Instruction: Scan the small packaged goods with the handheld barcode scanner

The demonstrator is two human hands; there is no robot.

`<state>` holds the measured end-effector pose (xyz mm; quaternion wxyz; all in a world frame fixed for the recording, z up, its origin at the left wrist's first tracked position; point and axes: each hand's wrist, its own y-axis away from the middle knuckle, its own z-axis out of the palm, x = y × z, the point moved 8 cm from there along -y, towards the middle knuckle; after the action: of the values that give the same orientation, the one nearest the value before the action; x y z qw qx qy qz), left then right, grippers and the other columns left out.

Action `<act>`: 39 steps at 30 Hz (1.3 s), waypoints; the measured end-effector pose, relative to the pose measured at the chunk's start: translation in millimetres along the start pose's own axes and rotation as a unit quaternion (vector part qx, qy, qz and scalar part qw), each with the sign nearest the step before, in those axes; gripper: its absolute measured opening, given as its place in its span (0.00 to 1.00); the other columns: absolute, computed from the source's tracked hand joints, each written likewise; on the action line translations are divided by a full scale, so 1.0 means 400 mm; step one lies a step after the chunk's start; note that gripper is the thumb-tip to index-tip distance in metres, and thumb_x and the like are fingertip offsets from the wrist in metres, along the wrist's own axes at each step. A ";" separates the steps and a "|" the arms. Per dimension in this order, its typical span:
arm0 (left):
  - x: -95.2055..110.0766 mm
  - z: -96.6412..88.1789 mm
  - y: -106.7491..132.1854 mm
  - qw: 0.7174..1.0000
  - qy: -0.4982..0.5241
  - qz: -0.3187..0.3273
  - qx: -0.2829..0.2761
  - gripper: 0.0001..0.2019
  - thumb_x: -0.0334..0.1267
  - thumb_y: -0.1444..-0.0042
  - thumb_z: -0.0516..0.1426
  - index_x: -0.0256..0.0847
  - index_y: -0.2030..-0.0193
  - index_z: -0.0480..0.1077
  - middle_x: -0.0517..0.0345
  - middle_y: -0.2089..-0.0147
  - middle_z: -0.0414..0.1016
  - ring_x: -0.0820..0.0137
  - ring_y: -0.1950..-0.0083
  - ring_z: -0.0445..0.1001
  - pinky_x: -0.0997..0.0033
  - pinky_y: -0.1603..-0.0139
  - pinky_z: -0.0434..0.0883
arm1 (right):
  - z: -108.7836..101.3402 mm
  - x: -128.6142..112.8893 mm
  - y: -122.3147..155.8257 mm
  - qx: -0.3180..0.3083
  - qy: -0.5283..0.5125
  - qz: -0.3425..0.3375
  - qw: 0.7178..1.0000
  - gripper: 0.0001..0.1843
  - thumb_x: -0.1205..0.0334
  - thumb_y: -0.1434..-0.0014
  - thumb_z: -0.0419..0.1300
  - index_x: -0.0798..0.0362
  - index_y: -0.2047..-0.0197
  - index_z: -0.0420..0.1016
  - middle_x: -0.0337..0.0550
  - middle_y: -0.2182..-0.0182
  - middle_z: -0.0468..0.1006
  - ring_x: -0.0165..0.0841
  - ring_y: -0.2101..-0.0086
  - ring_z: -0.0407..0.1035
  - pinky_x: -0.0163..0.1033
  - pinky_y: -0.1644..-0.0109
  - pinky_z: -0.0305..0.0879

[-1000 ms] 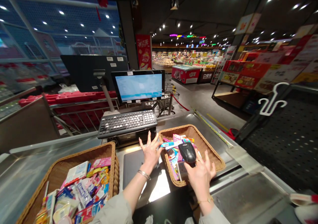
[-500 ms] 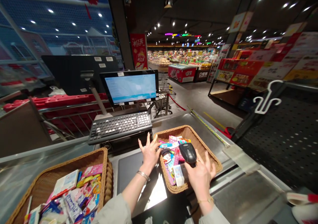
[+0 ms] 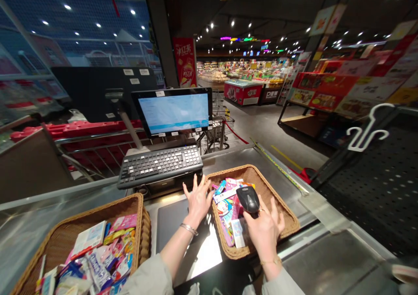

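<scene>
My right hand [image 3: 265, 227] grips a black barcode scanner [image 3: 247, 199], its head over the right wicker basket [image 3: 277, 201]. Thumb and index finger are around its handle, and the other fingers stick out. Fingers spread, my left hand [image 3: 198, 201] hovers at that basket's left rim with nothing in it. Inside the basket lie small colourful packages, among them a blue and white stick-shaped pack [image 3: 224, 194] and a white box [image 3: 239, 233]. A second wicker basket [image 3: 48, 238] at the lower left holds many sweets and packets, with a white box with a red edge [image 3: 89, 240] on top.
Behind the baskets stand a black keyboard [image 3: 161, 164] and a lit monitor [image 3: 174, 113]. A dark grey pad [image 3: 171, 225] lies between the baskets on the metal counter [image 3: 228, 155]. To the right rises a black perforated panel [image 3: 375, 177] with a white hook [image 3: 369, 129].
My left hand has let go of the blue and white pack, which now lies in the right basket. My right hand still holds the scanner over it. The view has shifted slightly.
</scene>
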<state>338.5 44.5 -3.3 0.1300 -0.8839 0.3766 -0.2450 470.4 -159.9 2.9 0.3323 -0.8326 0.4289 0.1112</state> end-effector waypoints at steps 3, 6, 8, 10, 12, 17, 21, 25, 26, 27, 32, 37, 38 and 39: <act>-0.018 -0.024 0.006 1.000 -0.015 -0.019 -0.010 0.19 0.47 0.37 0.51 0.54 0.40 0.67 0.56 0.31 0.61 0.55 0.26 0.46 0.29 0.32 0.32 | 0.008 -0.032 0.000 -0.011 0.004 -0.009 1.000 0.26 0.48 0.43 0.50 0.52 0.49 0.75 0.49 0.46 0.74 0.45 0.36 0.49 0.57 0.36 0.38; -0.033 -0.052 0.016 0.999 -0.017 -0.029 -0.006 0.19 0.47 0.36 0.51 0.55 0.39 0.65 0.57 0.31 0.60 0.55 0.26 0.46 0.30 0.32 0.33 | 0.008 -0.065 0.005 -0.007 0.000 -0.025 1.000 0.27 0.48 0.44 0.50 0.53 0.47 0.74 0.49 0.45 0.74 0.45 0.36 0.49 0.56 0.36 0.38; -0.041 -0.072 0.024 0.999 -0.015 -0.036 -0.001 0.19 0.47 0.36 0.51 0.55 0.39 0.66 0.56 0.31 0.59 0.55 0.26 0.47 0.30 0.32 0.33 | 0.006 -0.088 0.010 -0.008 -0.004 -0.036 0.999 0.27 0.47 0.44 0.50 0.54 0.49 0.75 0.49 0.46 0.75 0.46 0.36 0.49 0.57 0.36 0.38; -0.048 -0.095 0.034 0.999 -0.015 -0.044 0.002 0.19 0.47 0.37 0.52 0.54 0.40 0.67 0.56 0.31 0.59 0.55 0.26 0.47 0.30 0.32 0.33 | 0.004 -0.108 0.015 -0.016 -0.004 -0.035 0.999 0.26 0.47 0.44 0.50 0.52 0.50 0.76 0.50 0.46 0.75 0.46 0.37 0.50 0.56 0.37 0.39; -0.055 -0.118 0.044 0.999 -0.013 -0.051 0.005 0.19 0.47 0.37 0.52 0.53 0.40 0.67 0.55 0.31 0.59 0.55 0.26 0.47 0.30 0.32 0.34 | 0.003 -0.134 0.022 -0.025 -0.007 -0.044 0.999 0.26 0.46 0.44 0.51 0.50 0.50 0.76 0.49 0.46 0.75 0.46 0.37 0.51 0.55 0.38 0.41; -0.090 -0.166 0.080 0.998 -0.015 -0.068 0.011 0.19 0.47 0.37 0.52 0.51 0.40 0.67 0.54 0.31 0.59 0.55 0.26 0.47 0.29 0.32 0.35 | 0.002 -0.195 0.050 -0.028 -0.023 -0.069 0.997 0.25 0.45 0.45 0.53 0.51 0.53 0.78 0.50 0.49 0.76 0.47 0.38 0.53 0.55 0.37 0.41; -0.137 -0.200 0.119 0.996 -0.023 -0.084 0.022 0.19 0.47 0.36 0.51 0.51 0.40 0.67 0.54 0.30 0.59 0.55 0.26 0.47 0.30 0.32 0.34 | 0.010 -0.239 0.080 -0.027 -0.047 -0.085 0.995 0.21 0.48 0.45 0.53 0.51 0.58 0.80 0.50 0.49 0.77 0.46 0.37 0.52 0.55 0.37 0.40; -0.195 -0.237 0.162 0.993 -0.025 -0.110 0.033 0.19 0.47 0.36 0.51 0.51 0.40 0.67 0.55 0.30 0.58 0.55 0.26 0.47 0.31 0.31 0.34 | 0.027 -0.287 0.109 -0.046 -0.068 -0.103 0.991 0.20 0.50 0.46 0.53 0.50 0.58 0.79 0.46 0.47 0.76 0.46 0.38 0.52 0.56 0.37 0.39; -0.211 -0.246 0.173 0.992 -0.028 -0.117 0.035 0.19 0.47 0.36 0.51 0.51 0.39 0.66 0.55 0.30 0.58 0.55 0.26 0.47 0.30 0.31 0.35 | 0.031 -0.300 0.116 -0.050 -0.073 -0.109 0.990 0.20 0.50 0.45 0.53 0.50 0.58 0.79 0.46 0.47 0.76 0.46 0.38 0.52 0.56 0.36 0.39; -0.228 -0.254 0.185 0.991 -0.033 -0.125 0.037 0.19 0.47 0.36 0.52 0.51 0.39 0.66 0.55 0.30 0.58 0.55 0.26 0.47 0.30 0.32 0.35 | 0.035 -0.313 0.123 -0.055 -0.077 -0.117 0.989 0.20 0.50 0.45 0.53 0.50 0.57 0.79 0.45 0.47 0.76 0.46 0.38 0.52 0.56 0.36 0.39; -0.315 -0.304 0.244 0.984 -0.066 -0.160 0.051 0.20 0.47 0.37 0.52 0.51 0.39 0.66 0.55 0.30 0.57 0.55 0.26 0.47 0.30 0.32 0.34 | 0.057 -0.379 0.162 -0.089 -0.082 -0.157 0.980 0.21 0.51 0.44 0.52 0.50 0.55 0.78 0.47 0.47 0.76 0.47 0.37 0.51 0.56 0.37 0.40; -0.406 -0.350 0.301 0.974 -0.093 -0.201 0.054 0.20 0.45 0.37 0.52 0.49 0.40 0.67 0.52 0.30 0.58 0.53 0.27 0.47 0.29 0.33 0.35 | 0.072 -0.428 0.197 -0.095 -0.101 -0.188 0.972 0.20 0.52 0.45 0.52 0.51 0.56 0.78 0.47 0.47 0.75 0.47 0.37 0.51 0.56 0.38 0.43; -0.424 -0.357 0.312 0.971 -0.100 -0.209 0.056 0.20 0.45 0.37 0.51 0.49 0.40 0.67 0.52 0.30 0.58 0.53 0.27 0.47 0.29 0.33 0.35 | 0.077 -0.436 0.204 -0.097 -0.102 -0.193 0.971 0.20 0.52 0.45 0.52 0.51 0.56 0.78 0.46 0.47 0.75 0.47 0.37 0.51 0.56 0.38 0.42; -0.443 -0.362 0.322 0.968 -0.108 -0.217 0.058 0.19 0.45 0.37 0.51 0.49 0.40 0.67 0.52 0.30 0.58 0.53 0.27 0.48 0.29 0.32 0.35 | 0.083 -0.443 0.210 -0.099 -0.102 -0.196 0.970 0.20 0.51 0.45 0.53 0.51 0.57 0.78 0.46 0.47 0.75 0.47 0.37 0.51 0.57 0.38 0.42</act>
<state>78.3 79.1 6.6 0.1645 -0.9567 0.1446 -0.1914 299.9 -59.6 22.8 0.3055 -0.9135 0.2076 0.1703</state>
